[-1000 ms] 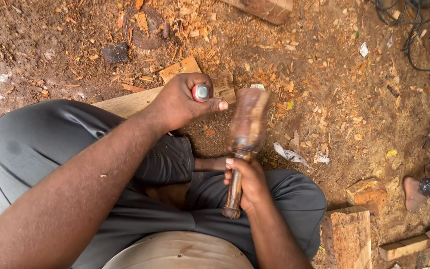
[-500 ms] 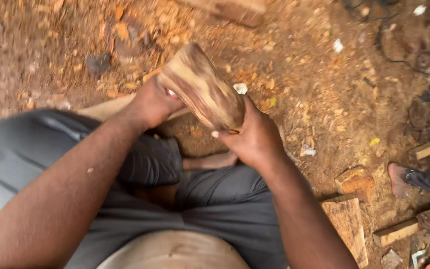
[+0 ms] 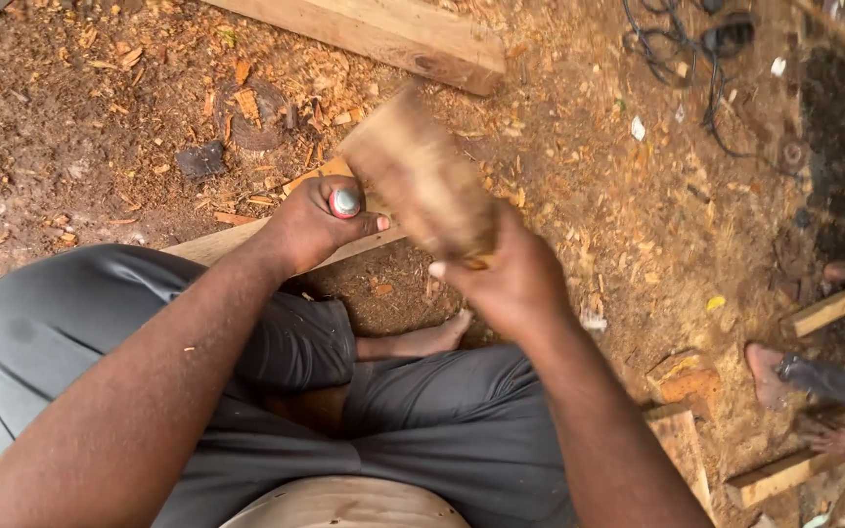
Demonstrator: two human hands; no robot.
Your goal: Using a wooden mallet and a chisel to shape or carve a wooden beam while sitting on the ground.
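My left hand [image 3: 310, 223] is closed around a chisel whose red and silver handle end [image 3: 345, 202] sticks up from the fist. It rests over a pale wooden plank [image 3: 222, 242] lying across my knees. My right hand [image 3: 506, 279] grips the handle of a wooden mallet [image 3: 418, 176], whose blurred head is raised just right of the chisel's end. I sit on the ground in grey trousers, with a bare foot [image 3: 432, 337] showing between my legs.
Wood chips cover the dirt. A thick timber [image 3: 383, 34] lies at the top, black cables [image 3: 696, 59] at upper right. Wood blocks [image 3: 682, 386] and offcuts [image 3: 828, 311] lie at right. Another person's feet [image 3: 794, 376] are at the right edge.
The mallet swung from hanging low by my right knee up and over toward the chisel. My left hand has stayed on the chisel at the plank.
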